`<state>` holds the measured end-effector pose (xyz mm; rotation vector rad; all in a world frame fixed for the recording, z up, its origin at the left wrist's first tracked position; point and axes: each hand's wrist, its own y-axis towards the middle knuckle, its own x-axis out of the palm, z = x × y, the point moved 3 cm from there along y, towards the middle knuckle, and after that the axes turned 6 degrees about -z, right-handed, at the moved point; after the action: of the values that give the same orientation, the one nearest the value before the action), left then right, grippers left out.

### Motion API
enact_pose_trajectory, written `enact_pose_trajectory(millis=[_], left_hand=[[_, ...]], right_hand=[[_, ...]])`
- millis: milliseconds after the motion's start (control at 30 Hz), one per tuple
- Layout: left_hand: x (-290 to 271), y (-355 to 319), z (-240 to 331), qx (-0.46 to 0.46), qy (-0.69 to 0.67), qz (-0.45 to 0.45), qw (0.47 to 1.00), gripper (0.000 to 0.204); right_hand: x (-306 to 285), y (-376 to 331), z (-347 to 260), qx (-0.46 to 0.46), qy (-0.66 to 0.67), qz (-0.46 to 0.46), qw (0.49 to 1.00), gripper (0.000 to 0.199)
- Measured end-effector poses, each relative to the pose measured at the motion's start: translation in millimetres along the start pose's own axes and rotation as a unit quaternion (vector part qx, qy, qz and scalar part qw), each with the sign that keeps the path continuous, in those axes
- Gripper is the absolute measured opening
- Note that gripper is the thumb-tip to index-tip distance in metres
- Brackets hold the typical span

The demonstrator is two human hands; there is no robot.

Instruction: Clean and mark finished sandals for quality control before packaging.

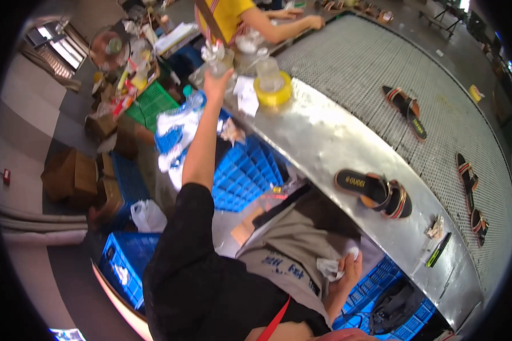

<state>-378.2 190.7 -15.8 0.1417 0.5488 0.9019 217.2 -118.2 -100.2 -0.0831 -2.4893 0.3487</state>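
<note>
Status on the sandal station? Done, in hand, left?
Looks done: four sandals are spread out on the mesh belt. In hand: left hand is up at a clear bottle by the tape roll; right hand holds a white rag. Left: a sandal pair sits on the steel ledge.

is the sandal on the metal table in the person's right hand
No, the sandal lies alone on the metal table, while the right hand rests in the lap holding a white cloth.
</note>
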Motion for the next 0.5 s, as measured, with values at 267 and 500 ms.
enact_pose_trajectory(millis=[267,500], left_hand=[[-27.1,-29.3,33.8,0.094,-0.240,0.039,0.965,0.072],[-45.4,-96.7,126.9,0.131,-0.236,-0.123,0.955,0.063]], right_hand=[[5.9,-1.0,4.9,-0.021,0.023,0.045,0.999,0.015],[24.1,6.8,-10.7,-0.045,-0.076,0.054,0.995,0.024]])
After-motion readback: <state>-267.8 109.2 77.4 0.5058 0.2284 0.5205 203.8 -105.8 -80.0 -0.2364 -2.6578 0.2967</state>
